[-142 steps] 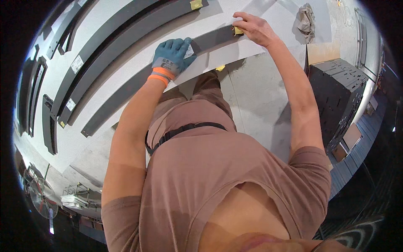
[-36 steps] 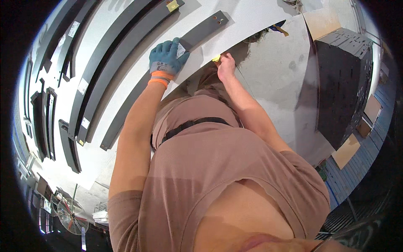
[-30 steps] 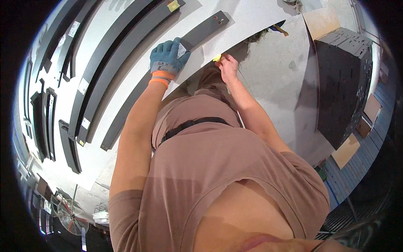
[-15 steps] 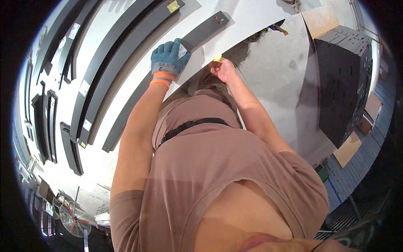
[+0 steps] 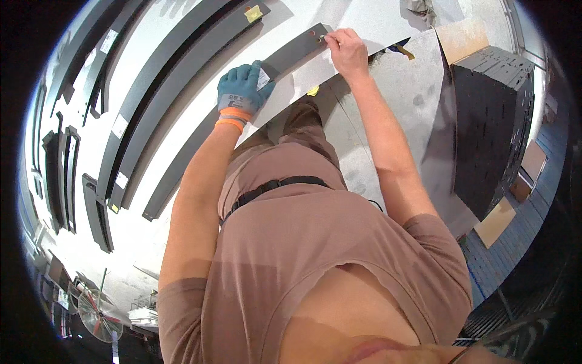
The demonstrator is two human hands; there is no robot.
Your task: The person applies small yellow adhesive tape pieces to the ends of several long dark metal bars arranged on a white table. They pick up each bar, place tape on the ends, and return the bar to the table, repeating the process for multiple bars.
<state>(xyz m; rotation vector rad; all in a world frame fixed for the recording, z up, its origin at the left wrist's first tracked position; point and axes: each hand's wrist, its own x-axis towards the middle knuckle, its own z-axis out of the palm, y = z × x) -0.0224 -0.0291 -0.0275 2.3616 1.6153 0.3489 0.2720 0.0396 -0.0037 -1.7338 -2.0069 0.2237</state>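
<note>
A long dark grey bar (image 5: 294, 53) lies across the white tabletop near its edge, with small holes at its far end. My left hand (image 5: 241, 88), in a teal glove with an orange cuff, grips the middle of this bar, fingers over the far side and thumb on the near side. Beside the glove, a white label (image 5: 262, 79) shows on the bar. My bare right hand (image 5: 348, 53) is at the bar's holed end, its fingertips pinched together next to the holes. Whatever they pinch is too small to make out. A yellow piece (image 5: 313, 91) sits at the table edge.
More dark grey bars (image 5: 188, 100) lie further left on the white table (image 5: 142, 233), some with labels. Beyond the table edge is a grey floor (image 5: 418, 91). A tall stack of black panels (image 5: 488, 130) stands at right, and a fan (image 5: 100, 315) at lower left.
My right hand has moved up and away from the yellow piece at the table edge to the bar's holed end. The left hand stays on the bar.
</note>
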